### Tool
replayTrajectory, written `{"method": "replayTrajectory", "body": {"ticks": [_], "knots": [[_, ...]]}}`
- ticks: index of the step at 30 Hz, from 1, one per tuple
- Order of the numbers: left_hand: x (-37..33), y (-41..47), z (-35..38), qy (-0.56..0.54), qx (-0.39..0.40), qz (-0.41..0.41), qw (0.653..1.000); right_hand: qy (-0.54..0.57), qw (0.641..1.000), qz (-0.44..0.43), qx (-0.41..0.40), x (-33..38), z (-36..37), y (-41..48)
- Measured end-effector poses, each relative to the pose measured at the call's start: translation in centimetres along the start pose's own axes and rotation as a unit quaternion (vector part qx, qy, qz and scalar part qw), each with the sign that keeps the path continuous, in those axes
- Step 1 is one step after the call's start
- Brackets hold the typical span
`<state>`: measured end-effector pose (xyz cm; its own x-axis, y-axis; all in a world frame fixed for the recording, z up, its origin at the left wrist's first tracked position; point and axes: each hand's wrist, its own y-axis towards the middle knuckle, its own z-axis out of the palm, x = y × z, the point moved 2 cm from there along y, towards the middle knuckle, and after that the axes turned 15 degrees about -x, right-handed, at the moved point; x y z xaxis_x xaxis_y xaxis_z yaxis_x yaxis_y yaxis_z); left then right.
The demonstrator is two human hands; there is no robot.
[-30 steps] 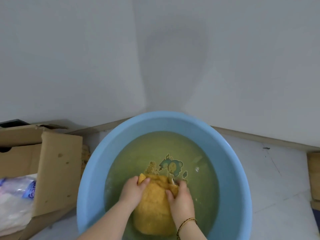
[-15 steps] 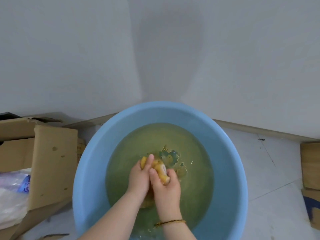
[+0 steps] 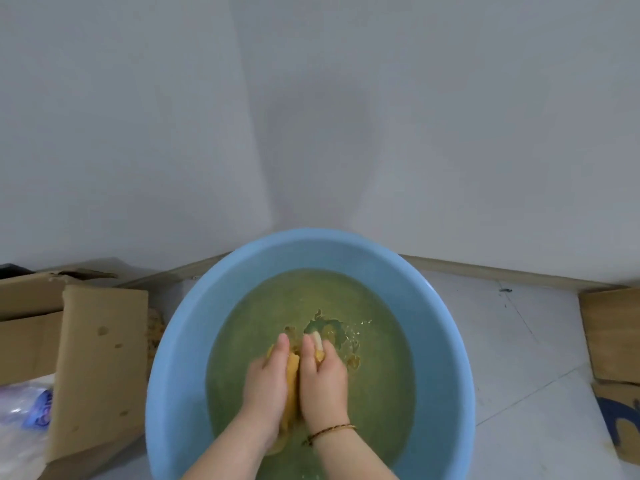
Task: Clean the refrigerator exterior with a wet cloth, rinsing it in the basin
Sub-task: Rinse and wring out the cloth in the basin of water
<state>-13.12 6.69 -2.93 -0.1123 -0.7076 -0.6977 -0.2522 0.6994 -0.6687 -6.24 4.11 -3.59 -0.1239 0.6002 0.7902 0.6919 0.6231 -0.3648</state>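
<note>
- Head view: the blue basin (image 3: pixel 180 358) fills the lower centre of the frame and holds greenish, cloudy water.
- The yellow cloth (image 3: pixel 293 375) is in the water, pressed between the two hands in the lower centre. Only a narrow strip of it shows, and its long axis runs from the bottom of the frame up toward the wall.
- The left hand (image 3: pixel 266 382) lies on the left side of the cloth and the right hand (image 3: pixel 323 382) on the right side. Both touch it, so neither is nearer.
- The fingers (image 3: pixel 282 344) of both hands are together and clamped on the cloth.
- I judge this to be the rinsing step. Wringing would need the hands to twist around this long axis.
- A cardboard box (image 3: pixel 100 358) stands at the left edge. The refrigerator is not in view.
</note>
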Motion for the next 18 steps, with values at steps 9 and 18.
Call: {"method": "replayTrajectory", "body": {"ticks": [9, 18], "knots": [[0.6, 2.7, 0.3, 0.012, 0.007, -0.085, 0.996, 0.044, 0.990, 0.068, 0.111, -0.4, -0.1, -0.9], [3.0, 6.0, -1.3, 0.217, 0.056, -0.009, 0.975, -0.080, 0.979, 0.161, 0.098, -5.8, -2.1, 2.2]]}}
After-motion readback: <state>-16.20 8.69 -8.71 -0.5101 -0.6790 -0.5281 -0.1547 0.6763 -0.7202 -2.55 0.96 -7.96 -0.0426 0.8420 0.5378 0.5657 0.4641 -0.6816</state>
